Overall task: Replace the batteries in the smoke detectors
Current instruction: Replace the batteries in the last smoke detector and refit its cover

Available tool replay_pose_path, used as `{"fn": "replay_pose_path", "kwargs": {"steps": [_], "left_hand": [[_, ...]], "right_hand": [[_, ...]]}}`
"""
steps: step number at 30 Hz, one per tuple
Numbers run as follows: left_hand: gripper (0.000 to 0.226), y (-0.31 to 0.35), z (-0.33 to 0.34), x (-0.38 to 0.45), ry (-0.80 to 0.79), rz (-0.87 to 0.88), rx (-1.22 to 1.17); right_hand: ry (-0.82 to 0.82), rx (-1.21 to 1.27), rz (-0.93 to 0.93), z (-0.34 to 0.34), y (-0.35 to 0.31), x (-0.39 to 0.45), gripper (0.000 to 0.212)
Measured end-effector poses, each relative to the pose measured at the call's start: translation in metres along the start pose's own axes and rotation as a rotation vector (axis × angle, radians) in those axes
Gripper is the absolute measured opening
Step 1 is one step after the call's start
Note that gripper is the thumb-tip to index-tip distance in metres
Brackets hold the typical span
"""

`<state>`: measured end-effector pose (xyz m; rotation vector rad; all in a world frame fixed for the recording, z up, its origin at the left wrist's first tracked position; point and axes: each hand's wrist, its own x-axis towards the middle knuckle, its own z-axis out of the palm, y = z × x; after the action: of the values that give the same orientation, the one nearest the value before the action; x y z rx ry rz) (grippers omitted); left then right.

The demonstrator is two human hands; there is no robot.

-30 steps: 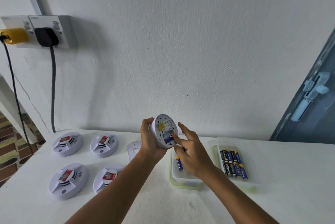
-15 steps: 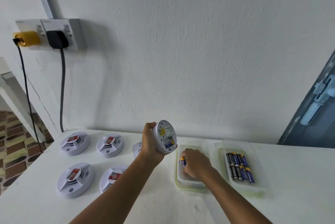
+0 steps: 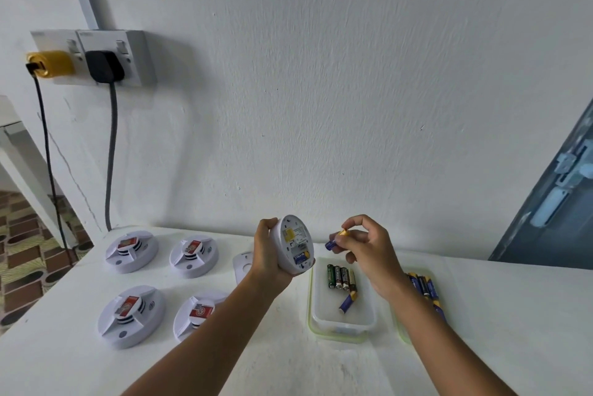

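Left hand (image 3: 268, 254) gripping smoke detector (image 3: 293, 245), right hand (image 3: 365, 246) pinching battery (image 3: 335, 239) (label unreadable), forearm hiding far tray (image 3: 402, 328).

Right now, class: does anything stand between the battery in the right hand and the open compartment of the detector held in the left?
Nothing visible does. The right hand pinches the battery just right of the detector, which the left hand holds with its open back toward the battery. Only air lies between them; one battery already sits in the compartment's lower slot.

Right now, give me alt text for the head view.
A left hand holds an opened smoke detector above a white table while the right hand pinches a blue battery beside it. Four detectors lie left, battery containers right.
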<state>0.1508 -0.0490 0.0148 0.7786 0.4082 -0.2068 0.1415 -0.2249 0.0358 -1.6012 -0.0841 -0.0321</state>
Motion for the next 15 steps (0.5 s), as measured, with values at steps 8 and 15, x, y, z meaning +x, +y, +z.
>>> {"fn": "replay_pose_path", "kwargs": {"steps": [8,15], "left_hand": [[0.042,-0.003,0.015,-0.006,-0.127,-0.027,0.046],[0.045,0.000,0.020,-0.011,-0.140,-0.009,0.066]], "right_hand": [[-0.103,-0.096,-0.189,0.016,0.000,-0.009,0.018],[-0.116,-0.134,-0.149,0.021,0.003,-0.013,0.009]]}}
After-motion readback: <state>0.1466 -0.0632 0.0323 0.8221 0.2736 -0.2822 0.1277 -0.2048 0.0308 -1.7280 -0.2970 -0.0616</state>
